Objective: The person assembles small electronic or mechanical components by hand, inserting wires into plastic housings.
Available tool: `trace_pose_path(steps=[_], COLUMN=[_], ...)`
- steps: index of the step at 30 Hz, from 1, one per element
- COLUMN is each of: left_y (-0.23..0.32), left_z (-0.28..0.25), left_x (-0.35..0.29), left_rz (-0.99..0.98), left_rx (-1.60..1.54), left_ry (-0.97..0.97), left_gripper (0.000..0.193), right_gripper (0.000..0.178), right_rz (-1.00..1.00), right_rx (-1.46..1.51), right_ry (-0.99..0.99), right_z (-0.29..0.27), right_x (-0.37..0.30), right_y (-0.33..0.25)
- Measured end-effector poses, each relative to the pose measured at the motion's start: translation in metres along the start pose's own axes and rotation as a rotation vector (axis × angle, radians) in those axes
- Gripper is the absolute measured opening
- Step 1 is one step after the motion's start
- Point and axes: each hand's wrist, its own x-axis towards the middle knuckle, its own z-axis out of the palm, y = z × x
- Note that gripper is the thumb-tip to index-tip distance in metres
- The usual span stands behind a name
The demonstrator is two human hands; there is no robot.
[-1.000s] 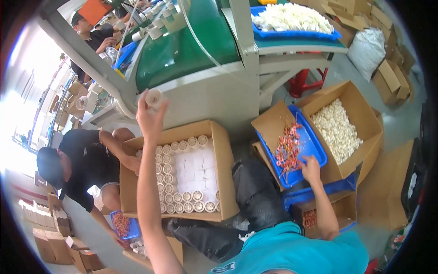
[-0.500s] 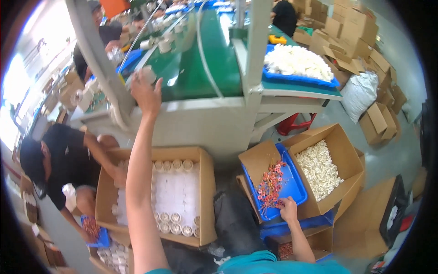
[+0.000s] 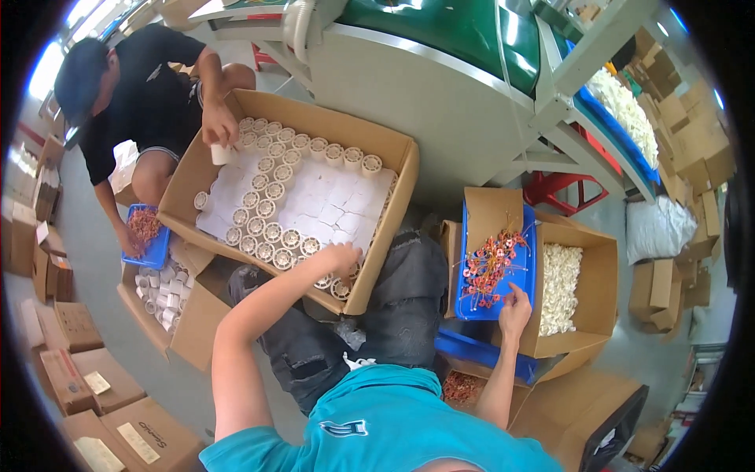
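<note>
In the near right corner of a large cardboard box (image 3: 314, 118), my left hand (image 3: 340, 258) reaches down with its fingers curled together. What they hold is hidden. White round cups (image 3: 291, 238) with slotted tops stand in rows in this box, around a pale cardboard layer. My right hand (image 3: 515, 313) is over the near right edge of a blue tray (image 3: 525, 259), its index finger stretched out and nothing visible in it. Small red and pink parts with thin wires (image 3: 487, 267) lie heaped in that tray, beside my fingertips.
A co-worker (image 3: 141, 94) crouches at the left, one hand on a white cup in the box, the other at a small blue tray (image 3: 160, 250) of red parts. An open carton of white pieces (image 3: 560, 287) stands right of my tray. A green conveyor (image 3: 440, 31) stands beyond.
My left hand has come down from the conveyor, where it held a white cup, into the box's near right corner. My right hand's fingers have opened out at the tray. The view has tilted down.
</note>
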Motion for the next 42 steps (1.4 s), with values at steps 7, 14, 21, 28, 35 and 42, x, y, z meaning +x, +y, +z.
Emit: trace_pose_path(steps=[7,14,21,28,35,42], left_y=[0.005,0.007,0.015,0.132,0.142,0.133], left_z=[-0.005,-0.035,-0.033,0.009,-0.025,-0.008], left_x=[-0.006,-0.035,-0.124,-0.157,-0.196,-0.200], left_rz=[0.155,0.054,0.338,0.662,0.481,0.275], left_rx=[-0.012,-0.041,-1.453,-1.811,-0.516,-0.659], left_ry=[-0.095,0.298,0.781,0.574,1.084,0.735], left_gripper=[0.079,0.064,0.087,0.058,0.062,0.060], right_gripper=[0.027,0.021,0.021,0.026,0.024,0.018], right_rz=[0.240,0.207,0.298,0.249,0.222,0.043], right_rx=[0.463,0.810,1.399,1.698,1.769,1.521], right_ry=[-0.081,0.090,-0.038,-0.477,-1.011,-0.998], right_z=[-0.020,-0.039,-0.041,-0.022,-0.025,-0.023], right_x=[-0.018,-0.026,-0.012,-0.036,-0.066,-0.063], right_y=[-0.006,-0.025,-0.072,-0.129,-0.176,-0.174])
